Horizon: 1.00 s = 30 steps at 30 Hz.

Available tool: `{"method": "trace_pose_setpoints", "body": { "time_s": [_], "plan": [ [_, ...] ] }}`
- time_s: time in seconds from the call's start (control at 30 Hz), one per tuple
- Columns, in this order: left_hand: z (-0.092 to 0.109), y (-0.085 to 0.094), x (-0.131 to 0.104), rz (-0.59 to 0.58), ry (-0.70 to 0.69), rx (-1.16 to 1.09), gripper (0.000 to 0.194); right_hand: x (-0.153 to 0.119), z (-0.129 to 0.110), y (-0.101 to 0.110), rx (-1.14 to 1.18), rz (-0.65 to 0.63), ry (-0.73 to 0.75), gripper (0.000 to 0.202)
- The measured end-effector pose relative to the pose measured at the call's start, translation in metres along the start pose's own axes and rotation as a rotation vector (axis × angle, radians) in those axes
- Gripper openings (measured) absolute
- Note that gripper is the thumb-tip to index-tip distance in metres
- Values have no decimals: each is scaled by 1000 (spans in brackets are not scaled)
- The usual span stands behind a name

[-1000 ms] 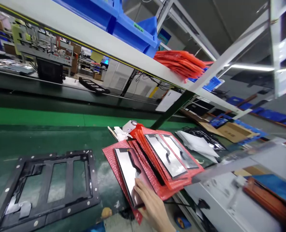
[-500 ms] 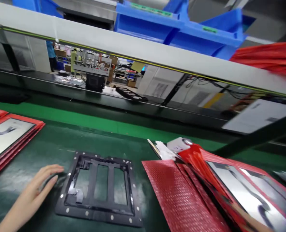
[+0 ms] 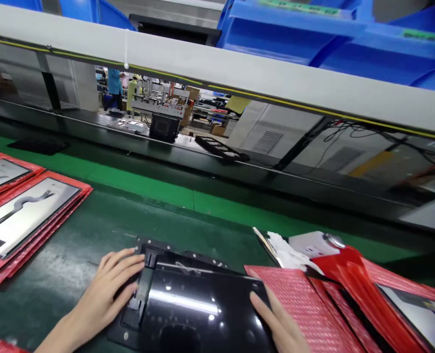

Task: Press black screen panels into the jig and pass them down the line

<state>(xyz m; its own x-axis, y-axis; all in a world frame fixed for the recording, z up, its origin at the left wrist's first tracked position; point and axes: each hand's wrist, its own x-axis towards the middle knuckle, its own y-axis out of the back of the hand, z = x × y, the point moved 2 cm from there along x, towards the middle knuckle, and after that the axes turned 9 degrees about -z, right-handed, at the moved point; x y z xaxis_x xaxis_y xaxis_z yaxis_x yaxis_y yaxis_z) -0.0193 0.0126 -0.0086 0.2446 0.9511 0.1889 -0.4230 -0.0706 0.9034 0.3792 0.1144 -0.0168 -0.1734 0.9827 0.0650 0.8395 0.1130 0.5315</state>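
Clasping the glossy black screen panel (image 3: 202, 299) by its right edge in the right hand (image 3: 285, 327), over the rectangular, white-dotted frame (image 3: 118, 334) on the smooth green worktop (image 3: 158, 220); resting the left hand (image 3: 101, 289), loosely open, on the frame's left side.
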Motion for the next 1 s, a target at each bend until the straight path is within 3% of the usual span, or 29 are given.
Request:
{"method": "trace_pose_setpoints", "body": {
  "time_s": [0.1, 0.27, 0.5, 0.67, 0.83, 1.0],
  "plan": [
    [1, 2, 3, -101, -80, 39, 52, 14, -18, -27, 28, -109, -81, 68],
    [-5, -3, 5, -150, -81, 87, 58, 27, -17, -43, 79, -99, -83, 71],
    [-11, -5, 7, -170, -27, 88, 61, 35, 1, -52, 37, -116, -98, 72],
    [-14, -6, 7, -173, -9, 62, 60, 38, -15, -53, 72, -173, -145, 79],
    [-15, -6, 8, -157, -6, 46, 58, 34, -40, -61, 151, -99, -209, 73],
    [-16, -6, 9, -153, 5, 21, 56, 34, -38, -65, 197, -116, -227, 75]
  ]
}}
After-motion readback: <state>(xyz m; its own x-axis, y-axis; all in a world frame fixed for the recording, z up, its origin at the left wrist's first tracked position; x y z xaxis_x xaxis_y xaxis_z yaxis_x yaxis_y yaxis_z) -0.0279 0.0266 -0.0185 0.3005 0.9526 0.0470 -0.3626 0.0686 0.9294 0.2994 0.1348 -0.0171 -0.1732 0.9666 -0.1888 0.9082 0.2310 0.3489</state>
